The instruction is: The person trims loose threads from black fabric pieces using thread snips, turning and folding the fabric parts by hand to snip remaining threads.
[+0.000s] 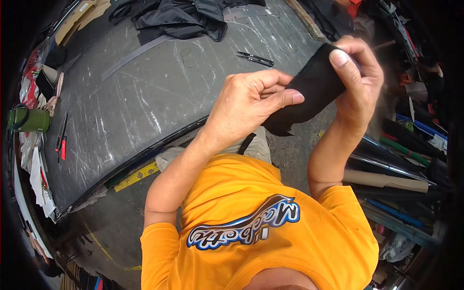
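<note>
Between my two hands a piece of black fabric (pixel 314 87) is held up, past the near edge of the table. My left hand (pixel 253 99) pinches its lower left side, thumb on top and fingers behind. My right hand (pixel 360 70) grips the upper right corner, with the thumb pressed on the near face. A ragged end of the fabric hangs below my left thumb. Thread snips (pixel 255 59) lie on the table just beyond my left hand, touched by neither hand.
The scratched grey table (pixel 130 101) carries a heap of black fabric (pixel 179 19) at the back. Near its left edge lie a red-and-black cutter (pixel 63 140) and a green mug (pixel 30 119). Rolls and tubes, one a cardboard tube (pixel 386 180), are stacked at my right.
</note>
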`<action>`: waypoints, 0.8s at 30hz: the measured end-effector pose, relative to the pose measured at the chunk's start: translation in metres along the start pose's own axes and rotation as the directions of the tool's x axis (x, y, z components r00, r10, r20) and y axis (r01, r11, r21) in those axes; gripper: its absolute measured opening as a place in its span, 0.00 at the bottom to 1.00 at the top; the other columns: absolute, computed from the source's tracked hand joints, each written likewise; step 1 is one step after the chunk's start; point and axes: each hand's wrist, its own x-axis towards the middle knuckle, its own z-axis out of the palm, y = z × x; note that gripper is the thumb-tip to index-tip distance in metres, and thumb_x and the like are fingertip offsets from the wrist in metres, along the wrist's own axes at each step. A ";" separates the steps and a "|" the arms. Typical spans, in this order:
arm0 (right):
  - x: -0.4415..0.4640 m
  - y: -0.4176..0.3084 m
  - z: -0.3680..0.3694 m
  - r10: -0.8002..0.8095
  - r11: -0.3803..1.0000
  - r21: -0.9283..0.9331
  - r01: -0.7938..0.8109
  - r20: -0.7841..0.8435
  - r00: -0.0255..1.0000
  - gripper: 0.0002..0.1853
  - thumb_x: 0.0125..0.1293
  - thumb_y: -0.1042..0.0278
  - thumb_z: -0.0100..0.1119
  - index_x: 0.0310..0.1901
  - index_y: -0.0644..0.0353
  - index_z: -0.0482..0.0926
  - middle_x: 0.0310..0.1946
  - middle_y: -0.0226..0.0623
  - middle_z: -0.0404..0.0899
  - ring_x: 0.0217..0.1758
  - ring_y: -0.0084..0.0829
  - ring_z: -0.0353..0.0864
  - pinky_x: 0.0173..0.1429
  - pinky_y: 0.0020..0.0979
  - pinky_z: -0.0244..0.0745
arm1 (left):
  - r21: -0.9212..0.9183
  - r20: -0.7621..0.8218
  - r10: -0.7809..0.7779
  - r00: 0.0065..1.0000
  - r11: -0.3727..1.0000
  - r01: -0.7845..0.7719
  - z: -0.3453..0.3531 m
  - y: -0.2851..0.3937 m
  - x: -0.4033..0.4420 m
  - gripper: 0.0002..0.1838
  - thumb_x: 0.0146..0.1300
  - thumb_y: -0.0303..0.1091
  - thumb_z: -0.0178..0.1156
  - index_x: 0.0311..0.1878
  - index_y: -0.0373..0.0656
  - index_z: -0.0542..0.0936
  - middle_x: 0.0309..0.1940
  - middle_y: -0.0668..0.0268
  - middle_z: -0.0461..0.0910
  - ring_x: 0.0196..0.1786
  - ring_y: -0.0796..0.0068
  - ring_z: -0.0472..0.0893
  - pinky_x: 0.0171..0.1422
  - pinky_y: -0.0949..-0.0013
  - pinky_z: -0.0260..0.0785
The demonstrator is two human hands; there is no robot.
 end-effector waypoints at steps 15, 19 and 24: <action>-0.005 0.016 0.023 -0.083 0.992 -0.103 0.073 -0.096 0.992 0.06 0.64 0.72 0.69 0.39 0.64 0.83 0.38 0.28 0.81 0.42 0.18 0.76 0.50 0.20 0.69 | 0.212 -0.041 0.104 0.994 0.973 -0.093 -0.021 -0.012 -0.005 0.11 0.68 0.34 0.71 0.48 0.37 0.86 0.30 0.69 0.87 0.35 0.90 0.80 0.38 0.79 0.74; -0.006 0.017 0.026 -0.073 0.995 -0.075 0.067 -0.082 0.994 0.07 0.64 0.71 0.69 0.39 0.64 0.83 0.38 0.28 0.81 0.41 0.18 0.76 0.49 0.20 0.69 | 0.125 -0.059 0.088 0.994 0.989 -0.080 -0.016 -0.007 -0.006 0.11 0.67 0.32 0.71 0.48 0.35 0.86 0.32 0.69 0.89 0.36 0.90 0.82 0.40 0.80 0.76; -0.008 0.023 0.030 -0.056 0.998 -0.043 0.053 -0.076 0.996 0.07 0.64 0.71 0.70 0.39 0.63 0.83 0.37 0.27 0.81 0.41 0.18 0.76 0.48 0.20 0.69 | -0.047 -0.063 0.042 0.997 0.998 -0.045 -0.013 0.001 -0.004 0.12 0.68 0.31 0.71 0.49 0.34 0.85 0.35 0.69 0.89 0.38 0.88 0.84 0.42 0.80 0.78</action>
